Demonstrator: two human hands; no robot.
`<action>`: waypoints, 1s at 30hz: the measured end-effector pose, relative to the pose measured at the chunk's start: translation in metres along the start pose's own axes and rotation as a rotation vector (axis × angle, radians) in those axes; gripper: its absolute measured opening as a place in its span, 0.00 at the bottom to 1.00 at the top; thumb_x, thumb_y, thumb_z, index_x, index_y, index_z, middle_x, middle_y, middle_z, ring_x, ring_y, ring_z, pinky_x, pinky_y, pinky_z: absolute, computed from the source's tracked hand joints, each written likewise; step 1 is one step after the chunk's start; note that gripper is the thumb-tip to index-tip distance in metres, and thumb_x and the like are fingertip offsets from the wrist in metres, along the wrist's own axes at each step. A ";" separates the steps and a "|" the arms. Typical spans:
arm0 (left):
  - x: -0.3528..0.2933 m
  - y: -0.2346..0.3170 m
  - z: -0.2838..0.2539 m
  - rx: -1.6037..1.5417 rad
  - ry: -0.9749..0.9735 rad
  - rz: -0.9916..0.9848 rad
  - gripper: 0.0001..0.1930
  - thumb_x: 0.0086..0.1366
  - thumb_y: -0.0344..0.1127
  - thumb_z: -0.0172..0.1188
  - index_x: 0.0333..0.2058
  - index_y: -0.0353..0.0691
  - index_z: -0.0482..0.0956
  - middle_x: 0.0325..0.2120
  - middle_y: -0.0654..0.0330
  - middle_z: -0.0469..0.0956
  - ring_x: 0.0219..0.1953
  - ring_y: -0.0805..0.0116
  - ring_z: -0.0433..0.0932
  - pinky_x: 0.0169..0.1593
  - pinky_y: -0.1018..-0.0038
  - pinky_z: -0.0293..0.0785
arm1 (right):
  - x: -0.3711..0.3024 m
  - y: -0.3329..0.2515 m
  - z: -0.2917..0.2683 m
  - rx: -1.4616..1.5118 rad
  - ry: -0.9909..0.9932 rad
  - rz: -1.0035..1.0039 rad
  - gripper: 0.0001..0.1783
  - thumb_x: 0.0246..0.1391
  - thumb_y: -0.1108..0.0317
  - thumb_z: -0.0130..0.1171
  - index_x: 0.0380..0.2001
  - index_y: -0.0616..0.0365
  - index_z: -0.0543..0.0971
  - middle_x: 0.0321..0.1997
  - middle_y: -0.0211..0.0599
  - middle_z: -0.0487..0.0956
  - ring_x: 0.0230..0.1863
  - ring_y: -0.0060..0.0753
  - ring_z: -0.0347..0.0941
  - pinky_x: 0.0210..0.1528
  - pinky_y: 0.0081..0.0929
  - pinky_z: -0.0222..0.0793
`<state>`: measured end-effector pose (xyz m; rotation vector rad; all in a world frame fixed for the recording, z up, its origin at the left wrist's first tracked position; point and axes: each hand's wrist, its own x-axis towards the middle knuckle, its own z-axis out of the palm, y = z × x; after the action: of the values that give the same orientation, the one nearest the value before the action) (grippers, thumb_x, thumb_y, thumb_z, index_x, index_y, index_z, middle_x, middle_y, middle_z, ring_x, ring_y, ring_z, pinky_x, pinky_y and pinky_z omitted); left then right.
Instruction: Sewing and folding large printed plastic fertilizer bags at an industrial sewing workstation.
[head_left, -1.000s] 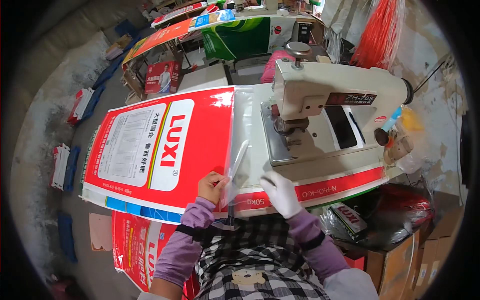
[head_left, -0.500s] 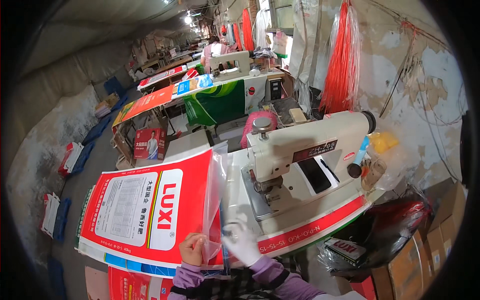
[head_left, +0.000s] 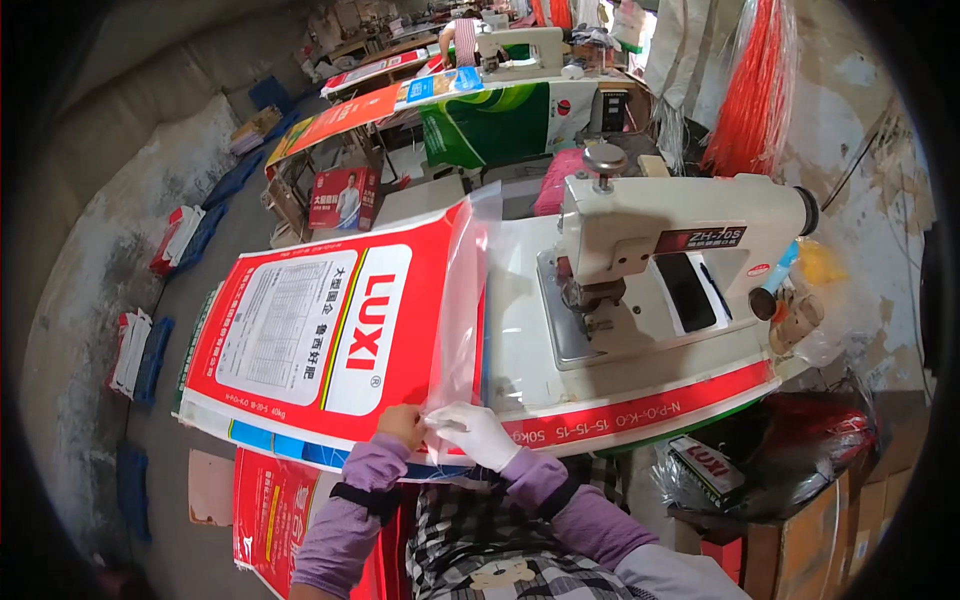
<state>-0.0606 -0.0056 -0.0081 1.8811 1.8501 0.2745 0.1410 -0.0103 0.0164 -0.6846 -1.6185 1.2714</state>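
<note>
A red printed woven sack (head_left: 310, 325) with a white panel lies flat on top of a stack, left of a cream sewing machine (head_left: 650, 225). Clear plastic liner (head_left: 460, 335) sticks out along the sack's right edge. At its near corner my bare left hand (head_left: 402, 425) pinches the liner, fingers partly turned from view. Touching it from the right, my right hand (head_left: 472, 433), in a white glove, has its fingertips closed on the same film. Both hands are well short of the machine's needle area (head_left: 592, 303), over the near edge of the worktable (head_left: 520, 375).
A phone (head_left: 687, 292) and a pen (head_left: 715, 290) lie under the machine arm. Red strands (head_left: 750, 100) hang by the wall. Cardboard boxes (head_left: 815, 540) stand at the lower right. Red sacks (head_left: 270, 515) hang below the stack. Farther off, a person (head_left: 462, 42) is at another table.
My right hand has come left to meet my left hand at the liner, its fingers now closed on the film. The whole view has tilted downward.
</note>
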 end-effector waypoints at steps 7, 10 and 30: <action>-0.022 0.048 -0.016 -0.231 0.509 0.109 0.12 0.64 0.35 0.50 0.26 0.32 0.75 0.13 0.56 0.72 0.17 0.71 0.74 0.21 0.72 0.66 | -0.007 -0.002 -0.017 -0.126 -0.226 -0.079 0.16 0.56 0.69 0.50 0.46 0.60 0.76 0.34 0.42 0.75 0.39 0.43 0.74 0.43 0.32 0.69; -0.022 0.045 -0.017 -0.541 0.335 0.020 0.12 0.63 0.36 0.54 0.26 0.31 0.75 0.14 0.57 0.73 0.17 0.73 0.73 0.22 0.73 0.66 | -0.005 -0.004 -0.006 -0.275 -0.264 -0.232 0.12 0.53 0.70 0.48 0.38 0.58 0.78 0.34 0.42 0.75 0.38 0.42 0.72 0.41 0.35 0.66; -0.244 0.029 -0.106 0.354 0.176 0.038 0.13 0.53 0.36 0.62 0.39 0.43 0.76 0.26 0.52 0.75 0.22 0.56 0.76 0.27 0.61 0.71 | 0.084 0.120 0.019 -1.290 -0.035 -0.002 0.11 0.44 0.66 0.51 0.12 0.49 0.76 0.16 0.36 0.74 0.18 0.35 0.70 0.16 0.44 0.59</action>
<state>-0.0994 -0.2232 0.1430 2.1888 2.0927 0.1346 0.0760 0.0903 -0.0703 -1.3862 -2.3720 0.0603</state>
